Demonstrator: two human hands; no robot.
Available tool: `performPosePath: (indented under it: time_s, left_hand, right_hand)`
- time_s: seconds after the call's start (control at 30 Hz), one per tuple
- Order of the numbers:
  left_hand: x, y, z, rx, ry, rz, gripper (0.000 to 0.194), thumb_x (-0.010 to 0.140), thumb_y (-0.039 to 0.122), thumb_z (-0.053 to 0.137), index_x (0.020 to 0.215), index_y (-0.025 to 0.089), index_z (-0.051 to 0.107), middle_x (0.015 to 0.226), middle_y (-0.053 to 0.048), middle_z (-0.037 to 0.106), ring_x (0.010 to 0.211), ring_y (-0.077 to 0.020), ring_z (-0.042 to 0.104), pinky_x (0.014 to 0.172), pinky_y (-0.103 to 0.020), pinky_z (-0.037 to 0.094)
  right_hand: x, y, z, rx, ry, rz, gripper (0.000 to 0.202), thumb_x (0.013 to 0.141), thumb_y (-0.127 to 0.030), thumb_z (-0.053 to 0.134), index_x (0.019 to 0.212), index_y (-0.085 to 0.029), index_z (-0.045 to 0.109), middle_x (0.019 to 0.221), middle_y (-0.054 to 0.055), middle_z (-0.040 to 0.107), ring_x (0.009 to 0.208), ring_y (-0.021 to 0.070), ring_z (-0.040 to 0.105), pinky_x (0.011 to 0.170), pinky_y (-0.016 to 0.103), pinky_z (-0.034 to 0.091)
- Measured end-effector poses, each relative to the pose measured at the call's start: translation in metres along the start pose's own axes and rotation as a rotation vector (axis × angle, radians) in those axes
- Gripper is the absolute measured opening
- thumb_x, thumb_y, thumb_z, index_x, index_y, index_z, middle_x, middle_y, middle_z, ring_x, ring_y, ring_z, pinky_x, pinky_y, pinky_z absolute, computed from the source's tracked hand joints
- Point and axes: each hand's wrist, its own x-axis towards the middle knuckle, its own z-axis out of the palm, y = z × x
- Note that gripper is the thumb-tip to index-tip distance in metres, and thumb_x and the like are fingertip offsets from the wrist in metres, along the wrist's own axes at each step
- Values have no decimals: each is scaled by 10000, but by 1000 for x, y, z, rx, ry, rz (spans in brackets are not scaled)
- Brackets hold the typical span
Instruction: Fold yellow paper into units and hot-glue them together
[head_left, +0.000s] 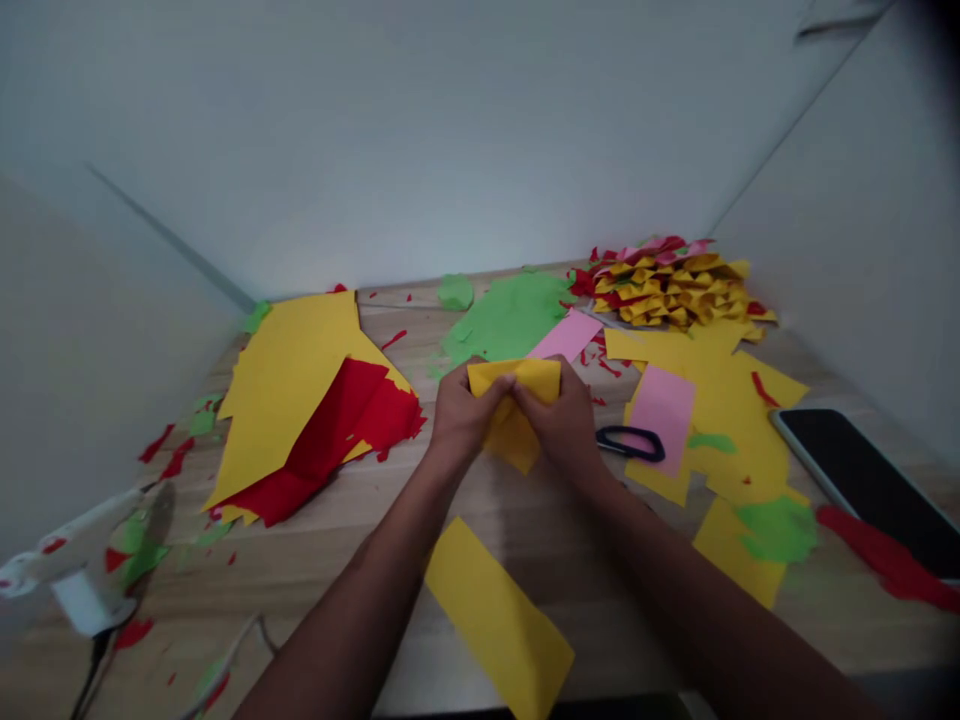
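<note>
Both my hands grip one piece of yellow paper [521, 430] above the middle of the table, thumbs pressed on it near its top. My left hand [463, 408] is closed on its left side and my right hand [568, 415] on its right side. The paper is bent between the hands and hangs to a point below the thumbs. Beneath my forearms lies a flat yellow strip [499, 620] at the table's front. Dark-handled scissors [631, 443] rest just right of my right hand, over pink paper [675, 405].
Large yellow sheets [289, 360] and red paper [330, 450] lie left. Green paper [506, 315] is behind my hands. Folded yellow pieces [675, 295] are heaped at the back right. A phone [862, 480] lies right; a white plug-like device [90, 600] with cables sits front left.
</note>
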Motion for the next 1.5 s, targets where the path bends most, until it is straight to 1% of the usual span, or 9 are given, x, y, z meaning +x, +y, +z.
performPosePath:
  time_s: [0.13, 0.27, 0.5, 0.77, 0.97, 1.1, 1.3, 1.43, 1.5]
  left_hand:
    - [-4, -13, -7, -103, -49, -117, 376, 698, 464, 784, 842, 129, 694, 771, -41, 709, 641, -153, 625, 599, -246, 495]
    - [-4, -22, -24, -77, -145, -216, 388, 668, 475, 813, 821, 138, 698, 724, -27, 698, 602, -151, 615, 570, -241, 489]
    - [-8, -20, -40, 95, -202, -123, 341, 740, 485, 752, 760, 156, 669, 693, -8, 639, 612, -136, 564, 539, -215, 436]
    - [-2, -36, -47, 149, -271, -67, 495, 858, 627, 524, 654, 177, 498, 601, 27, 454, 532, -97, 384, 464, -209, 291]
    - [2, -42, -50, 181, -280, -45, 475, 838, 590, 578, 618, 179, 484, 596, 25, 432, 554, -101, 364, 478, -223, 252]
    - [5, -42, -51, 154, -252, -23, 443, 838, 556, 584, 614, 179, 520, 586, 22, 463, 559, -110, 408, 498, -225, 282]
    - [8, -41, -49, 68, -180, 1, 411, 870, 551, 540, 762, 171, 655, 756, -24, 649, 695, -152, 575, 613, -240, 432]
    - [8, -40, -50, -43, -6, -39, 458, 832, 626, 600, 738, 179, 630, 648, 4, 589, 599, -140, 542, 545, -237, 405]
    - [6, -38, -50, -146, -2, -104, 451, 809, 628, 644, 747, 181, 628, 637, 8, 591, 577, -139, 547, 533, -237, 416]
  right_hand:
    - [-8, -3, 4, -32, 8, -55, 188, 842, -378, 622, 896, -231, 519, 798, -12, 592, 715, 174, 547, 670, 292, 458]
    - [-9, -8, 6, 92, -89, 43, 212, 831, -416, 646, 801, -216, 587, 733, -2, 623, 665, 169, 560, 603, 279, 451]
    - [-3, -6, 3, 136, -203, 201, 228, 734, -405, 707, 690, -187, 657, 662, 2, 639, 603, 155, 546, 546, 264, 412]
    - [1, 0, 2, -4, -278, 132, 215, 749, -378, 635, 717, -173, 693, 715, 23, 698, 677, 175, 616, 633, 273, 446]
    - [2, 2, 3, -32, -301, 132, 214, 739, -382, 645, 720, -174, 693, 721, 21, 688, 701, 171, 607, 657, 275, 435]
    - [2, 1, 2, -33, -331, 133, 227, 740, -388, 645, 690, -168, 674, 681, 15, 661, 652, 153, 571, 610, 263, 415]
    - [5, -6, -1, -8, -336, 139, 253, 754, -415, 655, 684, -171, 664, 643, -6, 616, 604, 123, 524, 566, 245, 392]
    - [5, -7, 0, 222, -399, 286, 305, 738, -486, 716, 801, -191, 672, 662, -31, 610, 552, 110, 518, 509, 229, 398]
    - [3, -6, 4, 325, -426, 340, 315, 725, -485, 759, 810, -192, 681, 712, -19, 650, 613, 125, 579, 564, 235, 453]
